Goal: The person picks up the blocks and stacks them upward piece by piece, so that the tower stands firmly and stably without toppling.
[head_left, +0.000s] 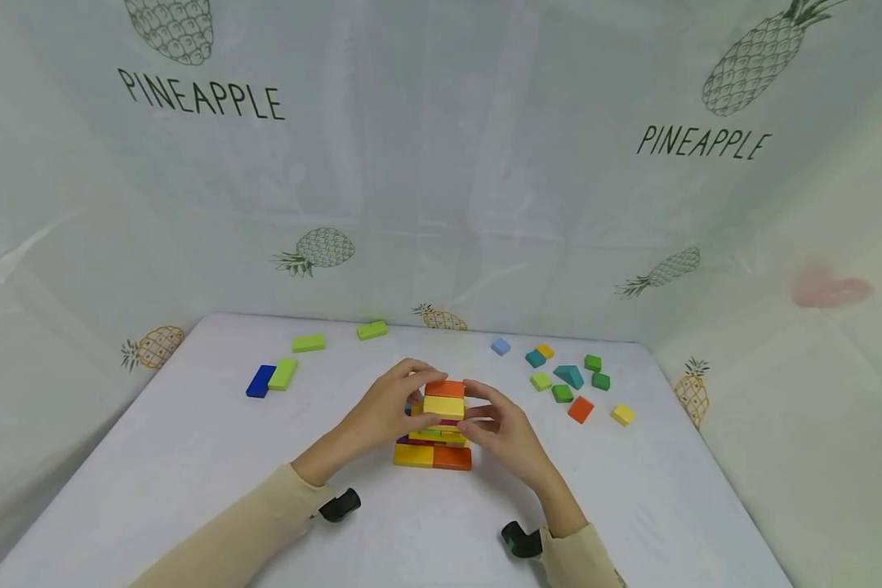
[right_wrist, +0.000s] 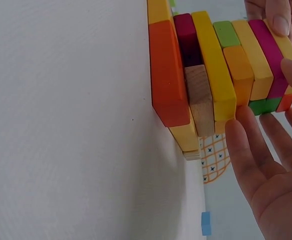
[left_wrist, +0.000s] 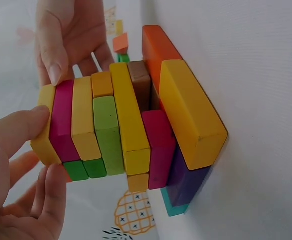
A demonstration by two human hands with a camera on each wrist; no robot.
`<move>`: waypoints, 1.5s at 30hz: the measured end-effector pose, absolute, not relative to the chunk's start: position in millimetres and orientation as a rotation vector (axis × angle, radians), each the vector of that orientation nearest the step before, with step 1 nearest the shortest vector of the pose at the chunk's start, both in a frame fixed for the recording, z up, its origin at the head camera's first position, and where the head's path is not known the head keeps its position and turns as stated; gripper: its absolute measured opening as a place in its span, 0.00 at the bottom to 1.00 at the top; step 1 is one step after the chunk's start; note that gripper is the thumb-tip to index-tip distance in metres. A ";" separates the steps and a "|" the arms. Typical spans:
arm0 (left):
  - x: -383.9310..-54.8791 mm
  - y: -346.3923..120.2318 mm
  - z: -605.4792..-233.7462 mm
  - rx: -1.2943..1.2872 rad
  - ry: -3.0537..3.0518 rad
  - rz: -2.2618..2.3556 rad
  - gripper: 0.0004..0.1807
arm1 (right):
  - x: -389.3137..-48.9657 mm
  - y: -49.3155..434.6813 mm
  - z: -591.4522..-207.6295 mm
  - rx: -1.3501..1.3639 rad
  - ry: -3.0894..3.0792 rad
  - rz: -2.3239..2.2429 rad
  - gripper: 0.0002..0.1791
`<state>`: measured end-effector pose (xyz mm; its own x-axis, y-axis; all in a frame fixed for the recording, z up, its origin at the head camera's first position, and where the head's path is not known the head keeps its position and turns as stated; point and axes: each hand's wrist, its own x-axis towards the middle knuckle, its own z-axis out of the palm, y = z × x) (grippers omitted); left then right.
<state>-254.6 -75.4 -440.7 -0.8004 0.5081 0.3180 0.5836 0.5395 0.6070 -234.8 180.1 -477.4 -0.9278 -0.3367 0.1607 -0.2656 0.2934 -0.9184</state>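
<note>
A pineapple-print sheet (head_left: 441, 163) backs the surface (head_left: 154, 457); head view: a block tower (head_left: 444, 407) stands between left grip (head_left: 385, 412) and right grip (head_left: 510, 433); left wrist: the former pinches the top yellow block (left_wrist: 44, 145), perhaps aligning it; right wrist: the latter, loosely spread, touches the tower, presumably steadying it.

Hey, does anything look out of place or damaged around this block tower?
One thing: a blurry reddish smudge on the pale backdrop at the head view's right. It looks odd because the other markings there are pineapple drawings and lettering; it may be a stain. The block tower stands upright.
</note>
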 end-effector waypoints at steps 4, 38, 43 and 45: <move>-256.4 -76.2 -440.6 -0.938 -2.691 -1.145 0.34 | -234.9 179.1 -478.3 -0.571 2.488 -1.728 0.38; -260.0 -97.4 -437.7 -0.952 -2.732 -1.174 0.36 | -232.2 176.5 -476.8 -0.566 2.504 -1.732 0.39; -271.0 -127.0 -436.1 -0.930 -2.744 -1.117 0.36 | -231.0 175.3 -476.1 -0.543 2.510 -1.731 0.38; -278.0 -143.0 -436.0 -0.873 -2.752 -1.091 0.35 | -230.8 175.7 -476.2 -0.543 2.510 -1.731 0.38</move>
<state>-278.0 -143.0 -436.0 -0.8387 0.4844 0.2488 0.5234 0.5907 0.6141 -230.8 175.7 -476.2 -0.9374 -0.3094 0.1597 -0.2593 0.3140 -0.9133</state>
